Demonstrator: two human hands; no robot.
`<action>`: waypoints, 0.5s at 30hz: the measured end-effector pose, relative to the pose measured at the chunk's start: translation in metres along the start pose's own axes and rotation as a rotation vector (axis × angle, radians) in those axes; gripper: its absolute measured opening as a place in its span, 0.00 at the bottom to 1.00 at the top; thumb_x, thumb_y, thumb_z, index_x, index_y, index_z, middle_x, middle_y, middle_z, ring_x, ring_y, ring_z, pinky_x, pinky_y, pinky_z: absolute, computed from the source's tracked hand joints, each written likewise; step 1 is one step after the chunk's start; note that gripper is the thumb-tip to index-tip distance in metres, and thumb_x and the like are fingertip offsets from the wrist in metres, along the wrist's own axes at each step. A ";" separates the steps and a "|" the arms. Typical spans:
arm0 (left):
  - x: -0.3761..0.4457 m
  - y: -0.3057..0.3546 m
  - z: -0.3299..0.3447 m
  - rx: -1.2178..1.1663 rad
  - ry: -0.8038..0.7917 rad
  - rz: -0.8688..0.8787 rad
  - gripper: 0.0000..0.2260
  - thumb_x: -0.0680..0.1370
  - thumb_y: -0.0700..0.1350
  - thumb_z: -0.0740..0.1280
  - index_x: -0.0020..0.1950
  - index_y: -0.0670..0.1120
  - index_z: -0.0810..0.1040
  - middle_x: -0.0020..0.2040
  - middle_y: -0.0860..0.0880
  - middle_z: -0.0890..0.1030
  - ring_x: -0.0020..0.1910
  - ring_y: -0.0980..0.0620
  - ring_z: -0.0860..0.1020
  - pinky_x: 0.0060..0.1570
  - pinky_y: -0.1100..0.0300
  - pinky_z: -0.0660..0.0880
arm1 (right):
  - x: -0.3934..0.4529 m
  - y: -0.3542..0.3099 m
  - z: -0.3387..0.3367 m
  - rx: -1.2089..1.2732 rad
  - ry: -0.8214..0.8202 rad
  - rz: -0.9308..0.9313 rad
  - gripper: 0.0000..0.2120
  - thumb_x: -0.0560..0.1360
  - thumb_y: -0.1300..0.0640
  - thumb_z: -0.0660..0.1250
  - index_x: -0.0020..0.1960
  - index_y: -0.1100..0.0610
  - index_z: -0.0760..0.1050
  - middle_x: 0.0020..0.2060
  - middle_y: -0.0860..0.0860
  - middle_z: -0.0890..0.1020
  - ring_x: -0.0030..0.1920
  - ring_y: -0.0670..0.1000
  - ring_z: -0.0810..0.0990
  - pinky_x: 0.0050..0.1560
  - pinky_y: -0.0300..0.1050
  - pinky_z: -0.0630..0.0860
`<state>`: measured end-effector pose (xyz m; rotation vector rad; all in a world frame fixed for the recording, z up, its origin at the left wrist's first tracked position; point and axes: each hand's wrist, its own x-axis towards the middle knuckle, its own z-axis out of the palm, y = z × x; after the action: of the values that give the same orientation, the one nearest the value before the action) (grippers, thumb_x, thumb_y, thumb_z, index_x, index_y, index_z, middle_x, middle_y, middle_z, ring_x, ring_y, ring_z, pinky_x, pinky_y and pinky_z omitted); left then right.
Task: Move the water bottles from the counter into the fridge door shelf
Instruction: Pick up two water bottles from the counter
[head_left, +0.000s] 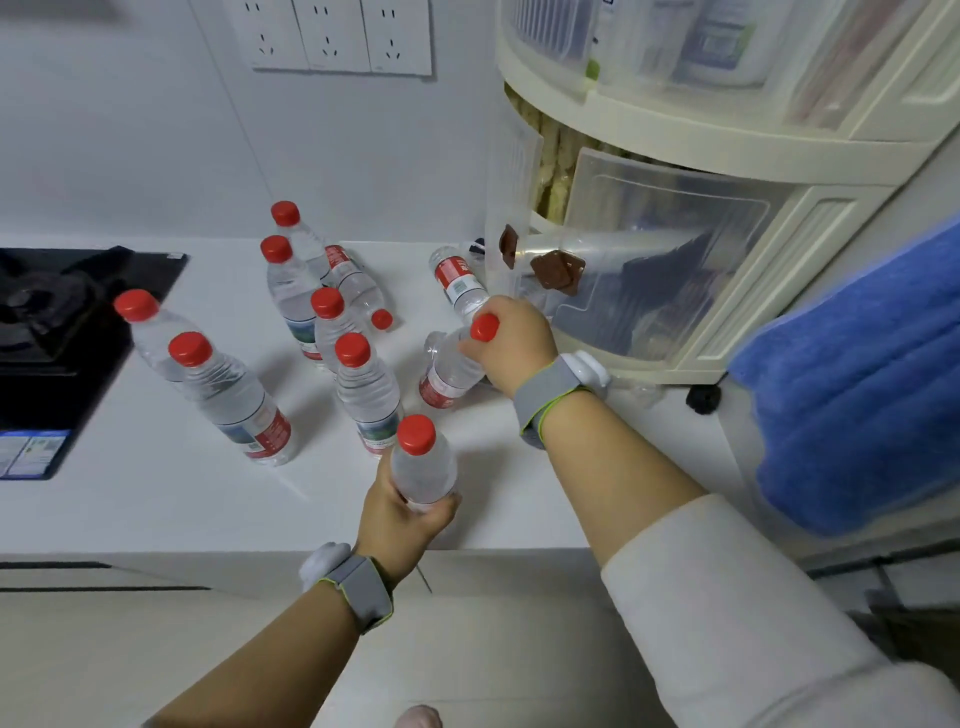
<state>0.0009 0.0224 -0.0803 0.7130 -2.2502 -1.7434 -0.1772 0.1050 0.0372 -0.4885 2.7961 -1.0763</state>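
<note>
Beside the rack (717, 156), 6 upright bottles (363, 387).

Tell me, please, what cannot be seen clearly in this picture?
- Fridge: outside the head view entirely.
- Lying bottle: its cap end is hidden behind the right hand.
- Held bottle: its lower part is covered by the left hand.
- Bottle labels: print too small to read.
- Drawer unit: contents blurred by frosted plastic.
</note>
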 end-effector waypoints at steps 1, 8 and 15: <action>0.001 0.000 -0.001 -0.004 0.004 0.004 0.28 0.68 0.40 0.79 0.63 0.55 0.71 0.56 0.58 0.81 0.51 0.66 0.79 0.49 0.69 0.75 | 0.006 -0.008 0.004 0.019 0.005 -0.018 0.12 0.71 0.58 0.72 0.51 0.63 0.80 0.51 0.60 0.81 0.50 0.60 0.79 0.44 0.40 0.68; 0.002 -0.003 0.000 -0.017 -0.025 0.015 0.30 0.68 0.40 0.78 0.64 0.60 0.70 0.57 0.58 0.81 0.54 0.65 0.78 0.52 0.71 0.74 | 0.023 -0.029 0.032 0.056 -0.029 -0.105 0.11 0.72 0.57 0.72 0.53 0.60 0.79 0.51 0.58 0.80 0.51 0.60 0.78 0.50 0.45 0.74; 0.000 0.024 -0.008 -0.146 -0.014 0.011 0.22 0.65 0.38 0.79 0.54 0.50 0.77 0.42 0.52 0.85 0.39 0.59 0.82 0.39 0.67 0.78 | 0.006 -0.012 0.011 0.183 -0.035 -0.077 0.12 0.72 0.56 0.73 0.52 0.60 0.77 0.45 0.55 0.80 0.48 0.59 0.79 0.52 0.51 0.77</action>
<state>-0.0012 0.0201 -0.0551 0.6590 -2.1041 -1.8900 -0.1773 0.0880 0.0372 -0.5908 2.6350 -1.3110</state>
